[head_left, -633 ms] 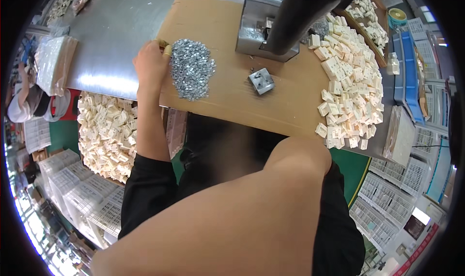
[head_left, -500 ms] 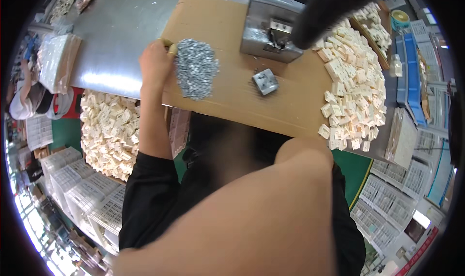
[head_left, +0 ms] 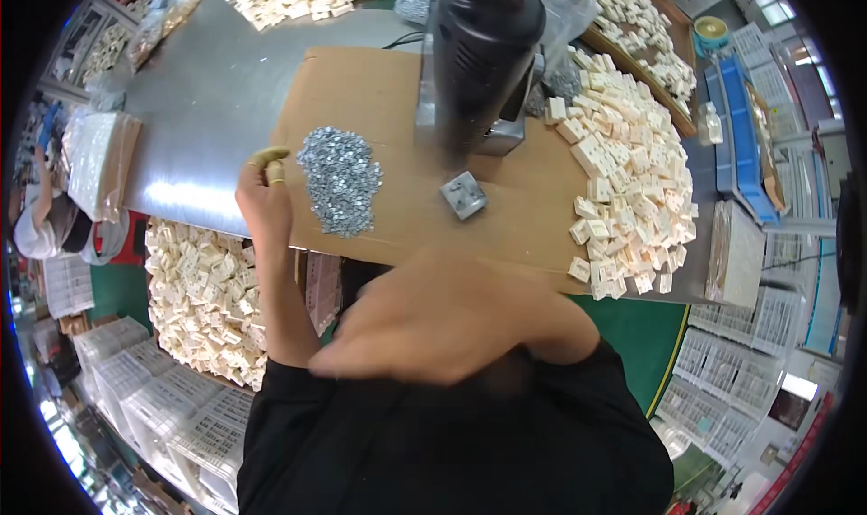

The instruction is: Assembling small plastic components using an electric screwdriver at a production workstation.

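Grey bits [head_left: 341, 182] look light, stiff, slippery: pinch edges. Left hand [head_left: 263, 192] left of them, right hand [head_left: 432, 309] blurred, nearer; cannot tell either's grip.

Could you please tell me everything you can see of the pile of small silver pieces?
The pile of small silver pieces is a loose, roughly oval heap of shiny, flat-looking bits, apparently metal, too small to tell individual shapes. It lies on the brown cardboard sheet, longer front to back than across. The left hand is just left of it, seemingly not touching.
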The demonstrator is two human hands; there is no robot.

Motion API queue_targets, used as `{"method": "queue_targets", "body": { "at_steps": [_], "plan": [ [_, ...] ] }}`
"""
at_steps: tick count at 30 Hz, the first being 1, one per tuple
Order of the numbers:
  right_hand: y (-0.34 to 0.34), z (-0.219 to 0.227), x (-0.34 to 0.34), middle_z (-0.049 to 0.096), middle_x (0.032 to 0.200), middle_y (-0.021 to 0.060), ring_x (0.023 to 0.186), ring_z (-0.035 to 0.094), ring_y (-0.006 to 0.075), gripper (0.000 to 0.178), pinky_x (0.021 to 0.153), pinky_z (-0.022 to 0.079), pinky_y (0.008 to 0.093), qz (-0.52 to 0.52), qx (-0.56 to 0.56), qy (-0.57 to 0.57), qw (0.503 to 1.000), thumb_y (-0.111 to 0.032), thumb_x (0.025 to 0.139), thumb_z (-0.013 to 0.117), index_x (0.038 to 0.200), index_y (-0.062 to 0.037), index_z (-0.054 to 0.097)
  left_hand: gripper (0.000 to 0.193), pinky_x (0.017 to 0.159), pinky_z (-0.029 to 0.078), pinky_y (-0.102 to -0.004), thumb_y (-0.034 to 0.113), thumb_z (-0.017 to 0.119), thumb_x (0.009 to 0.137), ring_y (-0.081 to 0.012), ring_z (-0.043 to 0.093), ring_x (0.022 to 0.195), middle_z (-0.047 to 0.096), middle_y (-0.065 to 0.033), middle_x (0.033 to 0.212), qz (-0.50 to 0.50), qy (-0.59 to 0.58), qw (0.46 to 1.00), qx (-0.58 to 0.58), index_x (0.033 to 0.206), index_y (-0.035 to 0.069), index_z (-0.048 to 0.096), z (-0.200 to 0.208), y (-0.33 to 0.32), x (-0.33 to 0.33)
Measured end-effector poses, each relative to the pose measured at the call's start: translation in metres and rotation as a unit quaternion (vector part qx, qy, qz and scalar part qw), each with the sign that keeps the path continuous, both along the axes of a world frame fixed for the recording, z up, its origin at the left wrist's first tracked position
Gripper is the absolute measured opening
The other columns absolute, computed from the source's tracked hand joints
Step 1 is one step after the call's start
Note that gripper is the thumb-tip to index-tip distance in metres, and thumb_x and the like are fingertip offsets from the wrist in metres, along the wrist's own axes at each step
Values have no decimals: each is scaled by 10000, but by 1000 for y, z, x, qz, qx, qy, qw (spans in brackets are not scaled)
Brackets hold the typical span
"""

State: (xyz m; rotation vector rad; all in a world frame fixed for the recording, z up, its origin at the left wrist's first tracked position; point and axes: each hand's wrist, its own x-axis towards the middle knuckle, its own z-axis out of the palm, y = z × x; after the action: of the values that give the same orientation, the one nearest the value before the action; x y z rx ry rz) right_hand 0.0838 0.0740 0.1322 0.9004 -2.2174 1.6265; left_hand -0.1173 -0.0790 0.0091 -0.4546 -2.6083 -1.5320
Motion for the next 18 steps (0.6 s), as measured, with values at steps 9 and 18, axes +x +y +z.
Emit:
{"method": "queue_targets", "body": {
  "at_steps": [9, 18],
  "plan": [
    [206, -69, 40, 677, 837, 117, 689, 666, 225, 232, 651, 533, 338, -481, 210, -266, 808, -132, 873, 654, 1084, -37, 672, 154, 558, 419, -215, 49, 578, 941, -51, 517, 634, 653, -17, 816, -147, -175, 963, 143, 1034, -5, 689, -4, 38, 72],
    [214, -97, -3, 590, 1086, 153, 900, 646, 366, 428, 748, 531, 472, -514, 513, -218, 652, -163, 844, 668, 1237, -67, 528, 137, 585, 500, -256, 77, 693, 850, -105, 628, 618, 719, -80, 792, -196, -96, 975, 53, 958, 6, 738, 4, 106, 125]
  ]
}}
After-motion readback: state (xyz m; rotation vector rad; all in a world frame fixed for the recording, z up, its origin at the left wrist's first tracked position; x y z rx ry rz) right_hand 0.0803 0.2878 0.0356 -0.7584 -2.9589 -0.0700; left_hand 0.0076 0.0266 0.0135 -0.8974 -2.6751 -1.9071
